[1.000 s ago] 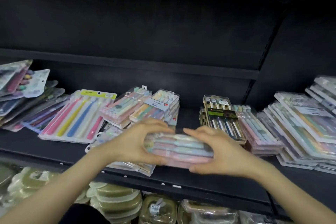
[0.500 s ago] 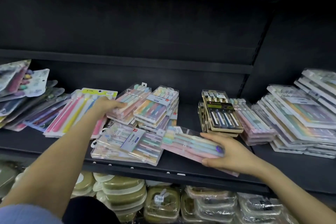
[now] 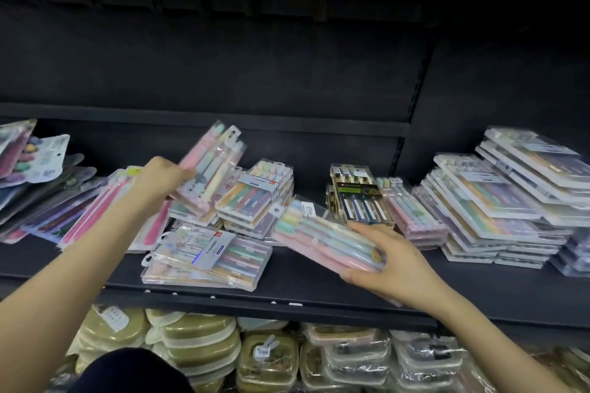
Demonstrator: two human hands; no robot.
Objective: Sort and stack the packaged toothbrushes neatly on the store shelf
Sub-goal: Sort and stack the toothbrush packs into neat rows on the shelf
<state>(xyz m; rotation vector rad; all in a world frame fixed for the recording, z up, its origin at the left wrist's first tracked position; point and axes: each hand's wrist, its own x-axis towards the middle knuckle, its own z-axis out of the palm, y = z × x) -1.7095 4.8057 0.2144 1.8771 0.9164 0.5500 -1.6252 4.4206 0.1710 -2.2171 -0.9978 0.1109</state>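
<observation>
The person stood close against the black metal shelf (image 3: 287, 301), mid-sort by my reckoning. Their left hand (image 3: 159, 182) had its fingers curled round the lower end of a clear plastic pack of pink, yellow and blue toothbrushes (image 3: 212, 163), which was raised and tilted, head end up, above the jumbled pile of clear hard-cased packs (image 3: 255, 201) at the back. Their right hand (image 3: 394, 266) was clamped, thumb on top and fingers beneath, on the near end of a small bundle of pastel toothbrush packs (image 3: 319, 238). It slanted over the shelf between a flat stack of labelled clear packs (image 3: 207, 254) at the front edge and an upright-leaning black-and-gold pack (image 3: 360, 201). The lifted pack looked like a match for that bundle, so I took this for gathering like with like. The next move seemed to call for bringing the left pack across, turning it heads the same way and laying it square on the bundle. Only then would a bare stretch of shelf be wanted for it. The glossy wrappers looked apt to slide.
</observation>
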